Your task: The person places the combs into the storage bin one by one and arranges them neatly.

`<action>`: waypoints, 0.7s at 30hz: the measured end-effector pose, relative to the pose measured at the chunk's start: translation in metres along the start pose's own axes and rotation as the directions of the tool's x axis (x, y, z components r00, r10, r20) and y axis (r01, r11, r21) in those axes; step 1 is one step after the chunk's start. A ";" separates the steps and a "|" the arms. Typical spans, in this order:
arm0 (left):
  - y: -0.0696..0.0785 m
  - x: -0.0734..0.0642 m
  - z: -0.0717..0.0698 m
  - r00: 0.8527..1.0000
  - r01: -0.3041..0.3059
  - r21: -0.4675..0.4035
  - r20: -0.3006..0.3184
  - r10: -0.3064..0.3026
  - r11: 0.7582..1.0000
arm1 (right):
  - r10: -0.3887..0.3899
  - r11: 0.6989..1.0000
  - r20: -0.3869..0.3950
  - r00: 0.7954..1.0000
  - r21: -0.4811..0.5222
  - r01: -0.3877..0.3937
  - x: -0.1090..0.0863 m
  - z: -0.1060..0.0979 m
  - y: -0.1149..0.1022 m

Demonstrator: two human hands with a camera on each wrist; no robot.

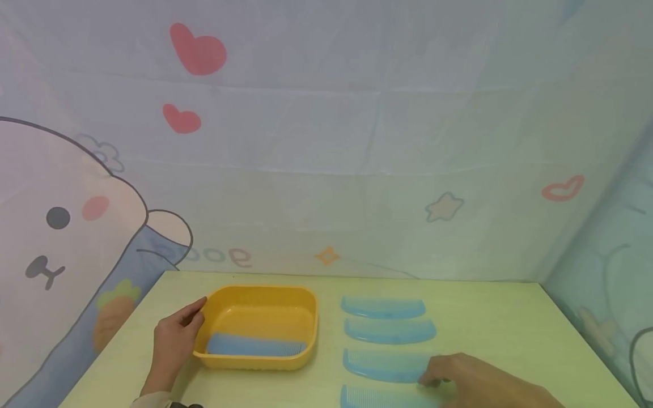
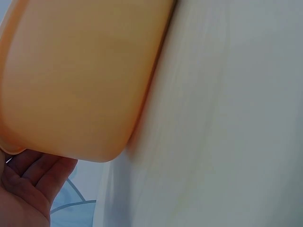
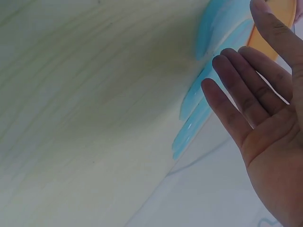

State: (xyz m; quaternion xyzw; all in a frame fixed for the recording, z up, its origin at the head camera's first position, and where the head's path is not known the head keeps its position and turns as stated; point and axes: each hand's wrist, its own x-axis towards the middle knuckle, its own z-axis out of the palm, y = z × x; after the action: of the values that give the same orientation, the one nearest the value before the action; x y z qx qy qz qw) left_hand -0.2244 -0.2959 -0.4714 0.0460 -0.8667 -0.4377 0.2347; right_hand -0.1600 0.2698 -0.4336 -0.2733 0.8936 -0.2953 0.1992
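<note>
A yellow plastic basin (image 1: 257,364) sits on the table's left half, with one blue comb (image 1: 255,345) lying inside along its near wall. My left hand (image 1: 176,343) holds the basin's left rim, thumb and fingers at the edge; the left wrist view shows the fingers against the basin's side (image 2: 85,80). To the right of the basin, several blue combs lie in a column. My right hand (image 1: 474,377) is over the right end of the third comb (image 1: 382,365) from the back. In the right wrist view its fingers (image 3: 236,90) extend loosely, thumb apart, with nothing between them.
Behind the third comb lie two more combs, the farthest (image 1: 382,307) and the second (image 1: 390,331). The nearest comb (image 1: 380,396) is cut off by the frame's bottom edge. A printed cloth (image 1: 306,141) hangs behind the pale table (image 1: 490,317). A dark cable (image 1: 632,362) hangs at far right.
</note>
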 end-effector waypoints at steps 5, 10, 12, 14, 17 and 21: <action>-0.001 0.000 0.000 1.000 0.005 -0.017 0.001 -0.005 1.000 | -0.127 0.989 0.037 0.991 -0.073 0.129 0.005 0.001 0.008; -0.003 -0.001 0.001 1.000 -0.011 -0.054 -0.003 0.011 0.998 | -0.267 0.931 0.033 0.963 -0.249 0.266 0.007 0.004 0.012; -0.004 0.000 0.002 1.000 -0.016 -0.067 -0.005 0.016 0.998 | -0.322 0.899 0.024 0.947 -0.305 0.313 0.007 0.005 0.014; -0.004 0.000 0.002 1.000 -0.015 -0.071 -0.009 0.015 0.997 | -0.354 0.881 0.016 0.935 -0.330 0.339 0.006 0.006 0.015; -0.004 0.000 0.003 1.000 -0.011 -0.069 -0.011 0.010 0.998 | -0.350 0.883 0.010 0.937 -0.330 0.333 0.006 0.007 0.017; -0.003 0.001 0.002 1.000 -0.003 -0.052 -0.012 0.003 0.999 | -0.327 0.896 0.005 0.945 -0.316 0.312 0.006 0.008 0.018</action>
State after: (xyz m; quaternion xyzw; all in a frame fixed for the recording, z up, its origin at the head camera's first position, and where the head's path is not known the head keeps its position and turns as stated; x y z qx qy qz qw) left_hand -0.2263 -0.2962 -0.4748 0.0413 -0.8537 -0.4593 0.2418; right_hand -0.1673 0.2751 -0.4519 -0.4369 0.8765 -0.1853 0.0807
